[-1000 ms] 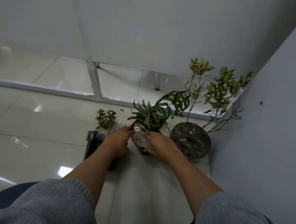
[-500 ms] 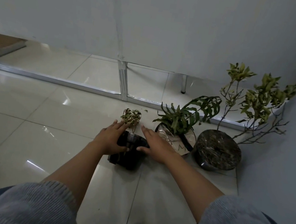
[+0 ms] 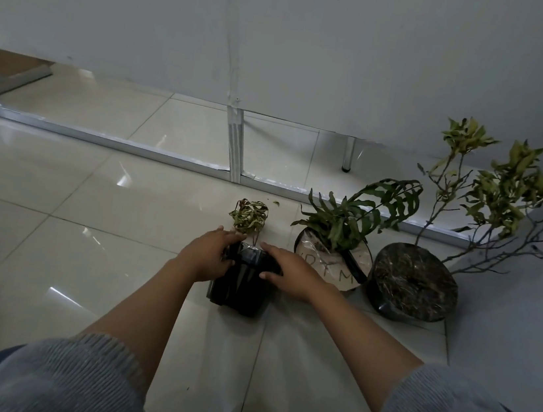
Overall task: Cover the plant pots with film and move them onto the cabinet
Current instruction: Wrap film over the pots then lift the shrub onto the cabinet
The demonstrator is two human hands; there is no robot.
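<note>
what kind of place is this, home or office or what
Probably an office or similar workplace, though that is a guess. The floor is glossy pale tile, a plain partition stands on a metal frame, and three potted plants sit in a corner, both hands on the small black pot.

Both bare forearms reach forward from grey sleeves [image 3: 60, 382]. The left hand [image 3: 207, 254] and right hand [image 3: 290, 271] face each other, palms inward, fingers spread and curved, thumbs pointing toward one another.

Left hand [image 3: 206, 254] and right hand [image 3: 289, 270] clasp the small black pot [image 3: 240, 288] beside 2 film-covered pots.
</note>
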